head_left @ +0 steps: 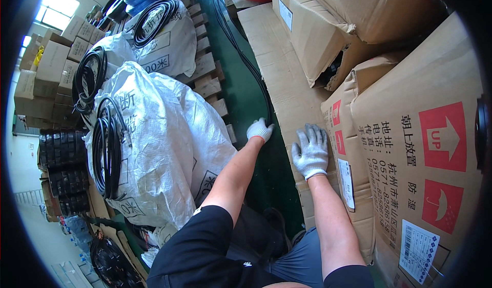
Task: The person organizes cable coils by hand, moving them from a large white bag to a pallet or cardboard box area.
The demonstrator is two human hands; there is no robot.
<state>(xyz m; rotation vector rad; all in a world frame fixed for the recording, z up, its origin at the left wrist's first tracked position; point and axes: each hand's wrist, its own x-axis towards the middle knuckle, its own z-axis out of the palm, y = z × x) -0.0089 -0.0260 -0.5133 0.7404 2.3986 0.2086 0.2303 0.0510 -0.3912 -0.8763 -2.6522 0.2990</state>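
My left hand (260,130), in a white knit glove, is closed around the near end of several black cables (247,62). They trail away from it along the green floor (233,85) toward the top of the view. My right hand (311,152), in a white glove with a grey palm, rests with fingers stretched out on a flat cardboard sheet (279,77). Just right of that hand stands a brown carton (353,149) with red marks and a white label.
White woven sacks (154,129) with black cable coils (106,154) on top line the left, near wooden pallets (207,85). Large cartons (379,11) rise on the right, one torn at its lower corner. Stacked boxes (54,72) stand farther left.
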